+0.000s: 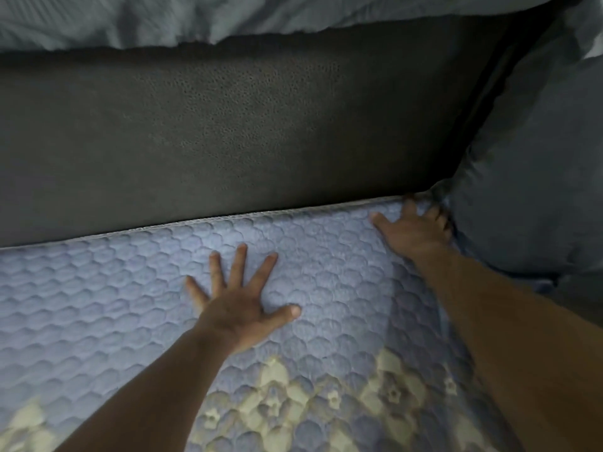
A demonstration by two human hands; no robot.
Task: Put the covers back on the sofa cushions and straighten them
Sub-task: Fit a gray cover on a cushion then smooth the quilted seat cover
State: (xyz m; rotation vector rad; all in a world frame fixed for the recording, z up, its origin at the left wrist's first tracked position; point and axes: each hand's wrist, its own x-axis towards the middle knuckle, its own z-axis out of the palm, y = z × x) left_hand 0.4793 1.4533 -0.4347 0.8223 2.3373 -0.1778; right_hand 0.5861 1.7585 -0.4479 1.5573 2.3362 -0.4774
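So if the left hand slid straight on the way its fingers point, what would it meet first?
Probably the dark sofa back. The left hand lies flat on the quilted cover, fingers aimed at it, with only bare cover between.

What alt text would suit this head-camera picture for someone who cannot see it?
A left hand presses flat, fingers spread, on a quilted blue cover, while the right hand reaches to its far corner beside a grey cushion. A dark sofa back rises behind.
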